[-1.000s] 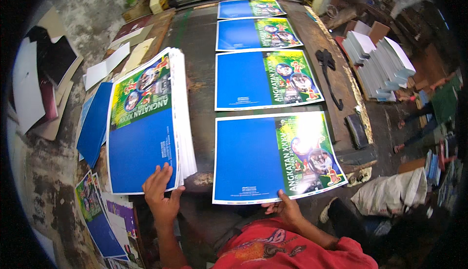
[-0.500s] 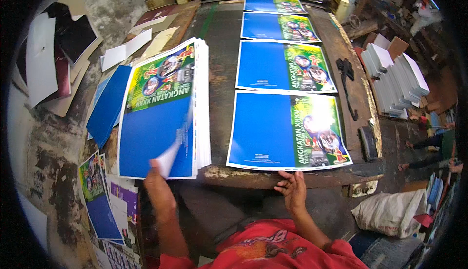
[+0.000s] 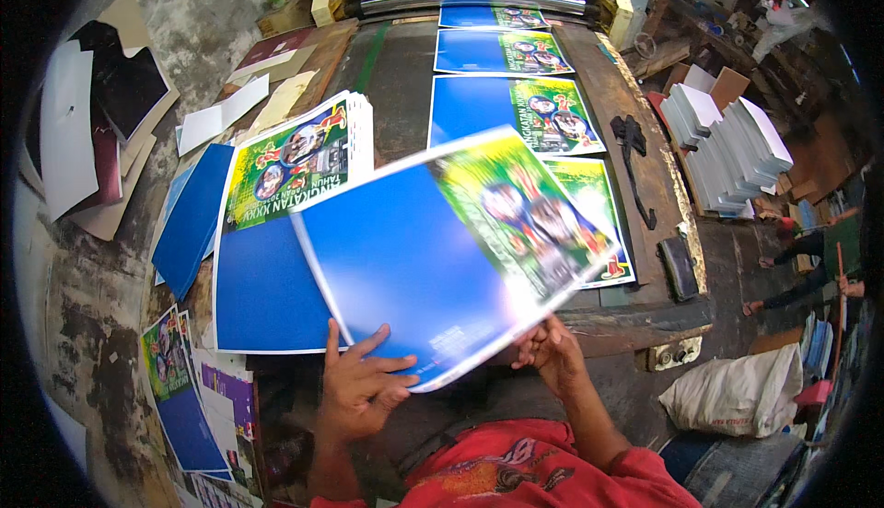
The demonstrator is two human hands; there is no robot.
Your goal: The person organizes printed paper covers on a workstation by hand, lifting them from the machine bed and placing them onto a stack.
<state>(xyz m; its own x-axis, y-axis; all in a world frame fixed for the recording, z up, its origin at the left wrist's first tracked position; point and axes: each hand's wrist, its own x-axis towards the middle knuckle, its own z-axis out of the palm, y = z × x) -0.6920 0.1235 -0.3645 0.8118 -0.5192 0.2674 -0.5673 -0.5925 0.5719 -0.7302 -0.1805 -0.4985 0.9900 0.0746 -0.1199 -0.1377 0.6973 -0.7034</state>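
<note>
A blue and green printed sheet (image 3: 405, 250) is held tilted above the table's front edge, covering part of the stack and of the nearest laid sheet. At its lower edge, my right hand (image 3: 557, 361) pinches it with curled fingers. My left hand (image 3: 364, 388) has its fingers spread across the sheet's lower left corner. To the left lies a thick stack of matching printed sheets (image 3: 253, 278). A row of sheets (image 3: 470, 107) runs up the table to the rollers, the nearest one (image 3: 612, 232) mostly hidden.
Metal rollers (image 3: 474, 1) cross the table's far end. A black strap (image 3: 631, 163) and a dark block (image 3: 679, 268) lie along the right side. Blue offcuts (image 3: 191, 222) are left of the stack. White stacks (image 3: 727, 144), a sack (image 3: 737, 393) and another person (image 3: 820, 259) are farther right.
The top sheet has left the stack, swung rightward and turned in the air. My right hand now grips its edge; my left hand has moved right and spread its fingers. The view has shifted slightly.
</note>
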